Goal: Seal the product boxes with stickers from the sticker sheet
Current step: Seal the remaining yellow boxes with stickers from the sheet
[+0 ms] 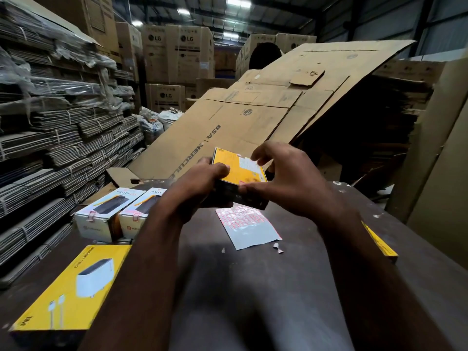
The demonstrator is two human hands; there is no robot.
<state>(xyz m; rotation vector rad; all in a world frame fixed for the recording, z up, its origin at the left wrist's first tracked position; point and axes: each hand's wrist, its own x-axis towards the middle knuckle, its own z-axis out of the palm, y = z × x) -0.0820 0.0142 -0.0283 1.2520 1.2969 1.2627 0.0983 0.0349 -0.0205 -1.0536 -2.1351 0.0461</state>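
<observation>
With the left hand gripping the yellow box and the right hand pinching its near corner above the sticker sheet mid-counter (any sticker under the thumb is too small to tell), a shifting grip could seal it crooked, off the flap.

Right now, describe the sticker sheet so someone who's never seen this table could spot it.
Above the dark table, the left hand and right hand hold up a yellow box. Just beneath that box the sticker sheet lies flat. It is the only pale grey sheet, its far half a grid of red-edged stickers, unlike the boxes around it.
</observation>
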